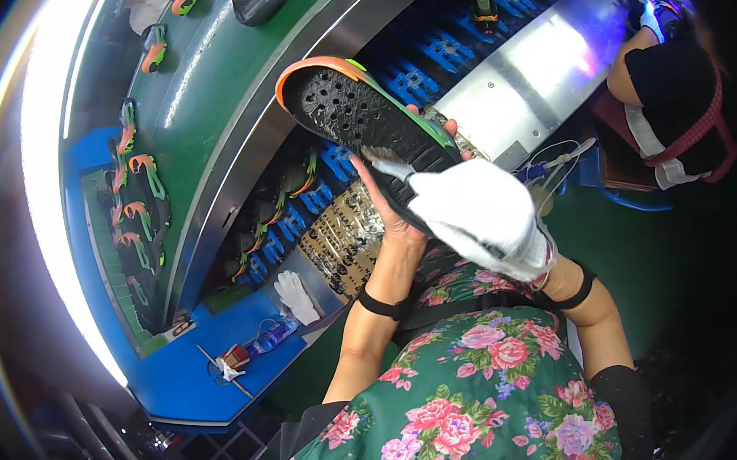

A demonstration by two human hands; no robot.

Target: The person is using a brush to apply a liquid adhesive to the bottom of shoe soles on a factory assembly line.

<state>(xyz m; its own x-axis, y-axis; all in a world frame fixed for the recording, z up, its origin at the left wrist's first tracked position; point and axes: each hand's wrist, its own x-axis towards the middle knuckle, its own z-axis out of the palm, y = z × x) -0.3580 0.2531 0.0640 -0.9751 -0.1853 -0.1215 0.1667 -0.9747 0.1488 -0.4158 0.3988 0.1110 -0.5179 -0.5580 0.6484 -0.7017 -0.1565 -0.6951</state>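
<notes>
A black shoe sole [327, 106] with an orange and green rim rests in my bare left hand [393, 216], which grips it from beneath, fingertips showing past its far edge. Its inner face is turned up, pitted with holes toward the far end, and looks wet in places. My right hand [486, 214], in a white knit glove, is closed around a small brush [391, 163]. The brush's bristles touch or hover just over the middle of the sole; I cannot tell which. The glove covers the near end of the sole and most of the brush handle.
Left, a green conveyor [191, 81] with a metal edge carries more soles. Blue racks [442, 57] run below it. A blue table [175, 385] holds a white glove [295, 296] and a bottle [274, 334]. Taped cardboard [344, 240] lies near my left forearm. Another person [672, 85] works at right.
</notes>
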